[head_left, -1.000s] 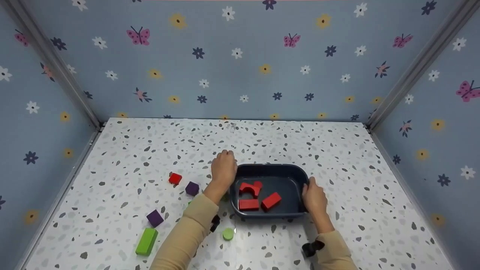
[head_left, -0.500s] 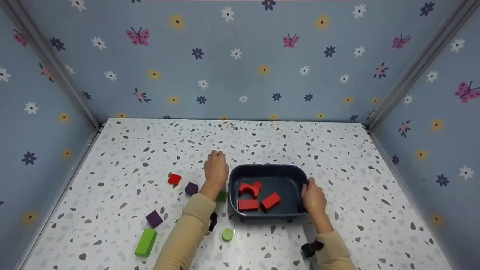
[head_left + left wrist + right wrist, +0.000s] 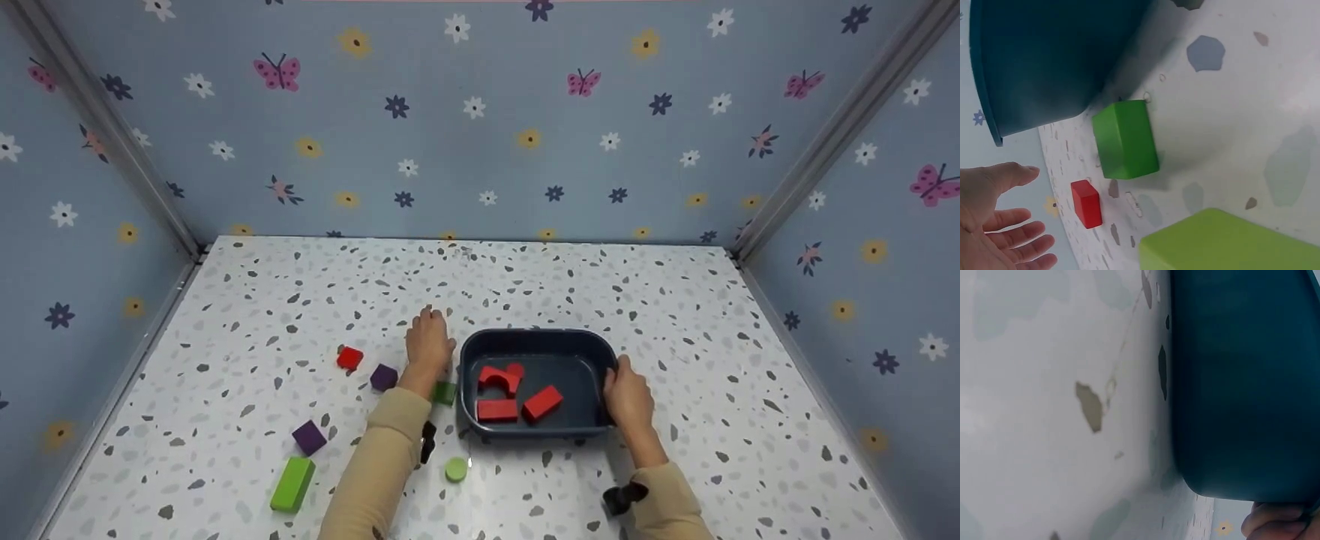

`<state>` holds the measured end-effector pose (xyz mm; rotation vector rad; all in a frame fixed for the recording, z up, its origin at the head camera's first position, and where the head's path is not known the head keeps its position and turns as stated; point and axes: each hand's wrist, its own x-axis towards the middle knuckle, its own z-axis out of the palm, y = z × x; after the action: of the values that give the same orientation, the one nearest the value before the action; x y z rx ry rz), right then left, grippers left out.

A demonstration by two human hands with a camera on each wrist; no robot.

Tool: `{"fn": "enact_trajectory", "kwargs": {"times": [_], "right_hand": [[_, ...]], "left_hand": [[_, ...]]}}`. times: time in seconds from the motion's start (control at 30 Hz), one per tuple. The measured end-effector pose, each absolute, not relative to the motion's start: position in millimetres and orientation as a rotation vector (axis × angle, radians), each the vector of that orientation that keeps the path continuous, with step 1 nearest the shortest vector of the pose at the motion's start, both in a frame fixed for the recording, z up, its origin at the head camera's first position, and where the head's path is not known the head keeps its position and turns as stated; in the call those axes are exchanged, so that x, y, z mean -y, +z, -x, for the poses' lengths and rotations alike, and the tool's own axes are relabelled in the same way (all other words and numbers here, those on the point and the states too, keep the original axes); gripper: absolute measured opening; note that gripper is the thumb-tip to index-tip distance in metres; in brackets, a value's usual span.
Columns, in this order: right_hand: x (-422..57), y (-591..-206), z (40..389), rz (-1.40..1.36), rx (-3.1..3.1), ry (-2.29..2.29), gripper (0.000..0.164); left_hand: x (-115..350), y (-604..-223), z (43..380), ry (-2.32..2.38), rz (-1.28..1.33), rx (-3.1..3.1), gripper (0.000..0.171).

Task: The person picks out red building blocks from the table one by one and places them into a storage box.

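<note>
My left hand point(image 3: 427, 346) hovers just left of the dark blue tray point(image 3: 536, 432), apart from it. Its fingers are loosely spread and hold nothing in the left wrist view. Below that hand, a dark green block point(image 3: 444, 393) lies beside the tray, partly hidden by the wrist. The left wrist view shows the green block point(image 3: 1126, 140) whole, with a red block point(image 3: 1086, 203) nearer the fingers. My right hand point(image 3: 630, 391) grips the tray's right rim; curled fingers point(image 3: 1275, 523) show under its edge. Inside the tray lie several red blocks point(image 3: 541, 403), one of them an arch.
Left of the tray on the speckled table point(image 3: 360, 277) lie a small red block point(image 3: 349, 358), a purple block point(image 3: 384, 378), another purple block point(image 3: 309, 437), a long light green block point(image 3: 293, 484) and a light green round block point(image 3: 456, 469). Patterned panels point(image 3: 480, 135) enclose the table.
My left hand has left the tray's left rim and moved a little to the left, uncovering the dark green block. The right hand and the tray stay nearly still.
</note>
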<state>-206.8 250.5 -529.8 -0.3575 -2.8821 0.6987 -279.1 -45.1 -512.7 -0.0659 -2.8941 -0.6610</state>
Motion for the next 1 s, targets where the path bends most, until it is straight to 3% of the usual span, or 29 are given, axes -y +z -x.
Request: {"fn": "enact_trajectory", "kwargs": {"times": [0.27, 0.83, 1.0], "right_hand": [[-251, -531, 205, 0.323, 2.851, 0.681, 0.015], [-251, -532, 206, 0.339, 2.865, 0.690, 0.013], [-249, -531, 206, 0.342, 2.855, 0.697, 0.013]], "left_hand": [[48, -527, 278, -0.673, 0.079, 2.915, 0.027], [48, -532, 280, -0.653, -0.061, 3.101, 0.052], [47, -530, 281, -0.617, -0.041, 3.134, 0.050]]}}
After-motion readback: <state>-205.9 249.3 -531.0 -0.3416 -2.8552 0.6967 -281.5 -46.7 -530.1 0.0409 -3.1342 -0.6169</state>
